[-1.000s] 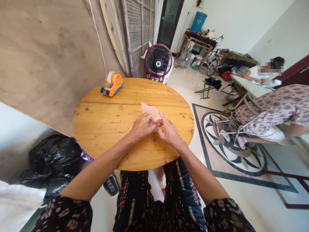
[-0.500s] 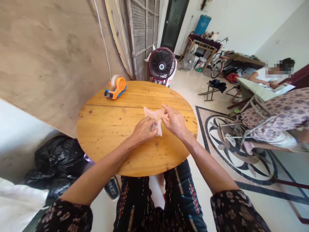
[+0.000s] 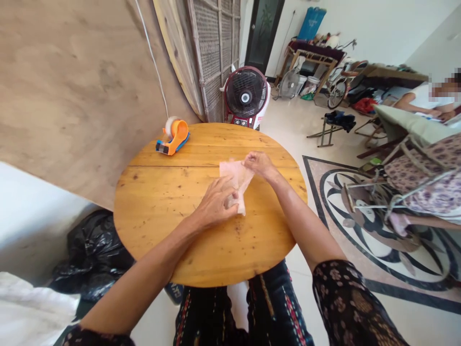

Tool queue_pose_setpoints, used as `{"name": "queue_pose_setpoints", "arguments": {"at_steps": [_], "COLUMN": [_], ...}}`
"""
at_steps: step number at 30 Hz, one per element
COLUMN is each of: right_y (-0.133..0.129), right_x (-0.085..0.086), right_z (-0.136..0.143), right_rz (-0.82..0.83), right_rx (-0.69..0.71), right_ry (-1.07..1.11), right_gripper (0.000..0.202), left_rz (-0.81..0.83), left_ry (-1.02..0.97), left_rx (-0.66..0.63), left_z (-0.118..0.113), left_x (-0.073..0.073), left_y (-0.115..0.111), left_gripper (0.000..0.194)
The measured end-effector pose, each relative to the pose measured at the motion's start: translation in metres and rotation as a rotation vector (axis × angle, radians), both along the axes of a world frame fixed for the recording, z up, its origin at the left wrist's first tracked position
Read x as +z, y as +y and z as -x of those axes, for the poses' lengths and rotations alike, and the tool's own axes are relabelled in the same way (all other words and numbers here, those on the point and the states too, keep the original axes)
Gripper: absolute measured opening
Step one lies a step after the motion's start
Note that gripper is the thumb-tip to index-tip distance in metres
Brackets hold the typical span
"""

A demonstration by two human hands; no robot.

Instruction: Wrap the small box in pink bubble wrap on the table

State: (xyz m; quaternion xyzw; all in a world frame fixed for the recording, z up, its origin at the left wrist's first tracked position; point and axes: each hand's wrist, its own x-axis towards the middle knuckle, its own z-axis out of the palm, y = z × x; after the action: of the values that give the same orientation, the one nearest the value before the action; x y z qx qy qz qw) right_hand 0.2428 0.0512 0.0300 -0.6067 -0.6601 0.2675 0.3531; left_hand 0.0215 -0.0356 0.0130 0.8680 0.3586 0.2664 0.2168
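On the round wooden table (image 3: 162,230) lies a thin, pale pink sheet (image 3: 236,174), soft and creased like tissue paper. My left hand (image 3: 218,199) rests over its left and lower part, fingers stretched out and thumb apart. Part of the sheet is hidden under that hand. With fingertips pinched together, my right hand (image 3: 261,162) grips the sheet's upper right corner. The lower edge of the sheet pokes out beyond my left thumb.
An orange tape dispenser (image 3: 176,137) with a clear roll stands at the table's far left edge. Behind the table is a fan (image 3: 246,93). Black plastic bags (image 3: 95,245) lie at the lower left. A seated person (image 3: 428,101) is at another table on the right.
My right hand has closed from spread fingers into a pinch on the sheet's corner. The sheet is spread wider, and my left hand's fingers have straightened over it. The view has shifted slightly.
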Motion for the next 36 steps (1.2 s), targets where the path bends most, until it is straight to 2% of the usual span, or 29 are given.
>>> {"name": "queue_pose_setpoints", "arguments": {"at_steps": [3, 8, 13, 18, 21, 25, 28, 33, 36], "right_y": [0.007, 0.005, 0.002, -0.002, -0.004, -0.005, -0.006, -0.008, -0.010], "right_x": [-0.008, -0.014, -0.013, -0.011, -0.009, -0.003, 0.001, 0.003, 0.002], "right_z": [0.000, 0.000, -0.001, -0.001, -0.003, -0.010, -0.016, -0.015, -0.011], "right_rz": [0.116, 0.218, 0.288, 0.356, 0.359, 0.352, 0.340, 0.345, 0.357], "right_rx": [-0.015, -0.054, -0.066, -0.035, -0.027, -0.039, -0.001, 0.156, 0.244], "right_ry": [0.185, 0.291, 0.558, 0.788, 0.716, 0.550, 0.614, 0.710, 0.747], "right_gripper": [0.015, 0.014, 0.010, 0.020, 0.024, 0.017, 0.020, 0.036, 0.034], "left_rz": [0.120, 0.272, 0.353, 0.365, 0.368, 0.384, 0.392, 0.385, 0.387], "left_ry": [-0.007, -0.017, 0.022, 0.033, 0.034, 0.035, 0.032, 0.043, 0.060], "left_rx": [-0.029, -0.061, -0.096, -0.124, -0.122, -0.125, -0.140, -0.156, -0.153], "left_z": [0.000, -0.001, -0.003, -0.007, -0.007, -0.007, -0.007, -0.007, -0.007], "left_x": [-0.001, -0.005, -0.001, 0.004, 0.003, 0.000, 0.001, 0.002, -0.001], "left_y": [0.004, 0.013, 0.020, 0.024, 0.025, 0.026, 0.027, 0.029, 0.031], "left_gripper": [0.017, 0.020, 0.020, 0.018, 0.018, 0.018, 0.018, 0.017, 0.018]}}
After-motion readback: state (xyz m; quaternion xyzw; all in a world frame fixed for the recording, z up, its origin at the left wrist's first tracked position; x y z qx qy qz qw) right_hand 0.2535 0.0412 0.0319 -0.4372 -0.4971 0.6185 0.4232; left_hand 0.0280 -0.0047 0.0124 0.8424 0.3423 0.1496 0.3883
